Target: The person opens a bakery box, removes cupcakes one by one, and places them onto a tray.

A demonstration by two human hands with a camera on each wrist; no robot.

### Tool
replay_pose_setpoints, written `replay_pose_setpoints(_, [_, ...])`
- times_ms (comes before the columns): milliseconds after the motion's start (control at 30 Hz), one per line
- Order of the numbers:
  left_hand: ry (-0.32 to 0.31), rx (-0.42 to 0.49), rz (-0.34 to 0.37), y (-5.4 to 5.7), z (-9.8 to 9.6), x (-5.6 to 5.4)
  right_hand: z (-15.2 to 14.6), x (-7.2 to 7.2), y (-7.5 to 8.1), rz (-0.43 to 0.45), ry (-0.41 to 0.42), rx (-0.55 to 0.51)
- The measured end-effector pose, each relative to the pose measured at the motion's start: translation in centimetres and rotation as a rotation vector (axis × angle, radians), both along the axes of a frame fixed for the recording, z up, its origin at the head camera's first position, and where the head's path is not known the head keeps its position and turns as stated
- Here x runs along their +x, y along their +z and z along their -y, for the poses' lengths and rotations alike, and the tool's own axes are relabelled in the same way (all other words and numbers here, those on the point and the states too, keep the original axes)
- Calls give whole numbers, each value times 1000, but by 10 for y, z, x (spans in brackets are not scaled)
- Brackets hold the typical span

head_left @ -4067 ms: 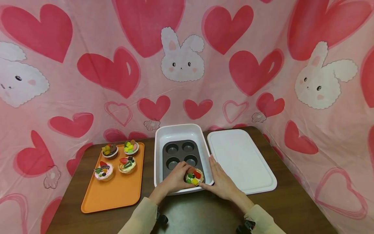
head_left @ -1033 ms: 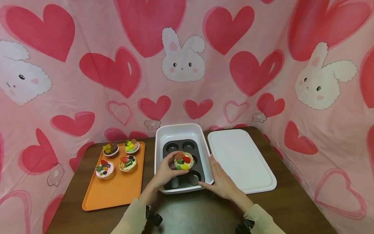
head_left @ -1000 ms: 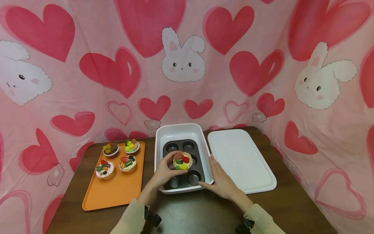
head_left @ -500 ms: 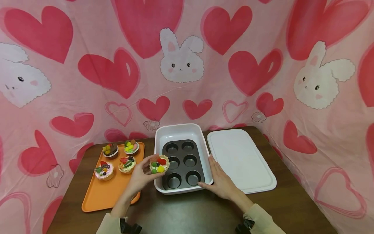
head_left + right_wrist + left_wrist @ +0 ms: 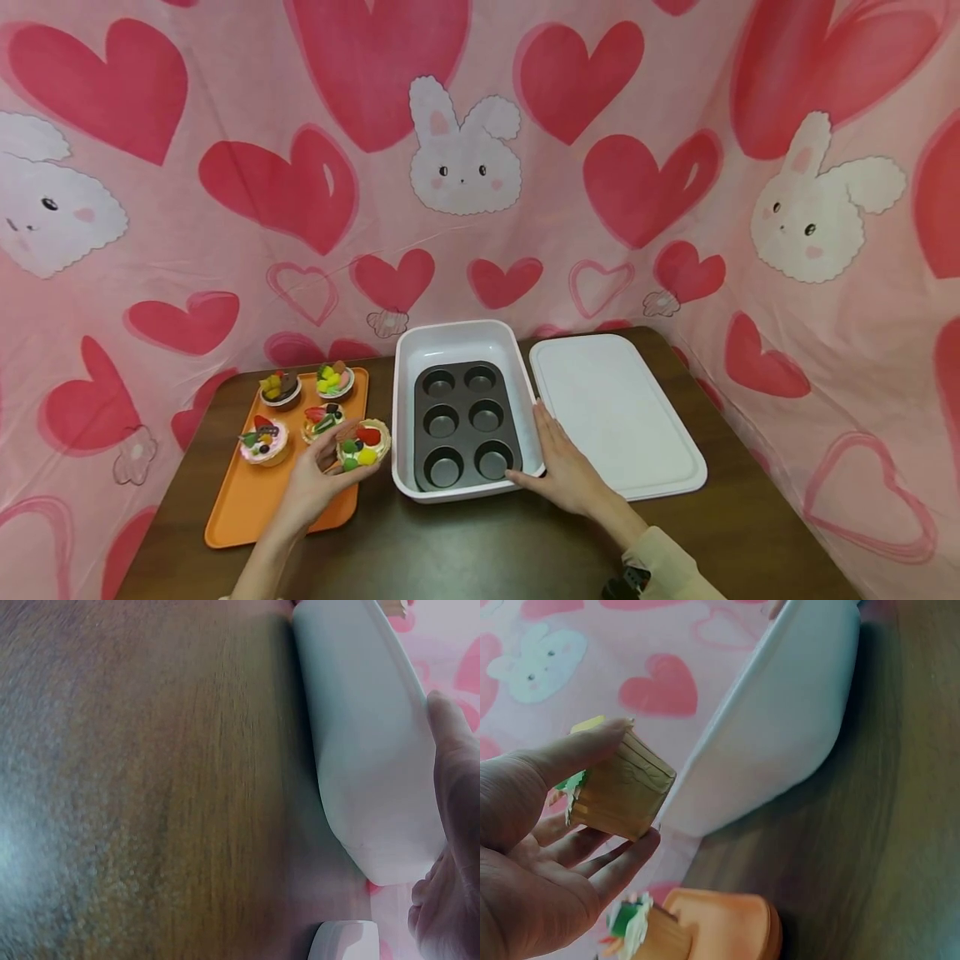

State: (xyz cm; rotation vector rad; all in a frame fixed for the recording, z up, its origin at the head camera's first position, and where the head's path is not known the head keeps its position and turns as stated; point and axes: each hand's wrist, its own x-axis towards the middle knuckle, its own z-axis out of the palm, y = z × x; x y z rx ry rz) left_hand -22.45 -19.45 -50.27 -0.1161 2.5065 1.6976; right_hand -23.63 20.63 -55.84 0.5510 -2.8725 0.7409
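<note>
My left hand (image 5: pixel 315 485) pinches a fruit tart (image 5: pixel 363 445) between thumb and fingers, in the gap between the orange tray and the white container. Its top carries red, green and yellow fruit pieces; in the left wrist view its pleated golden cup (image 5: pixel 622 793) shows from the side. The white container (image 5: pixel 401 433) holds a dark muffin pan (image 5: pixel 466 427), whose six-hole form shows as rows of bare cups. At the container's near right rim rests my right hand (image 5: pixel 564 468), fingers stretched along the edge, thumb over the near corner.
On the orange tray (image 5: pixel 243 504) stand a pink-cream tart (image 5: pixel 264 446), a dark chocolate cupcake (image 5: pixel 281 390), another fruit cupcake (image 5: pixel 334 382) and a tart (image 5: pixel 321 421) partly hidden by my left hand. A white lid (image 5: pixel 618 417) lies right of the container.
My left hand has lifted the fruit tart from the muffin pan's near right cup and carried it left, out past the container's rim. The right hand stays at the container.
</note>
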Motion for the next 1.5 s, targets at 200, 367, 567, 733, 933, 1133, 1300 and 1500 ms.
replay_pose_setpoints(200, [58, -45, -21, -5, 18, 12, 2, -1, -3, -8, 6, -7])
replay_pose_setpoints(367, [105, -79, -27, -11, 31, 21, 2, -2, -2, -4, 7, -1])
replay_pose_setpoints(567, [129, -117, 37, -19, 41, 25, 0, 0, 4, 25, 0, 12])
replay_pose_setpoints(733, [144, -110, 76, -25, 45, 25, -2, 0, 4, 17, 5, 19])
replay_pose_setpoints(933, [137, -103, 88, -32, 46, 25, -2, 0, 3, 21, 7, 14])
replay_pose_setpoints(1133, [143, -111, 81, -36, 47, 27, -1, 0, 0, 30, 1, 8])
replay_pose_setpoints(1300, [148, -111, 80, -40, 46, 26, -1, -2, -1, 34, -4, 16])
replay_pose_setpoints(1500, [146, -105, 102, -43, 47, 24, -2, -2, 0, 44, -11, 15])
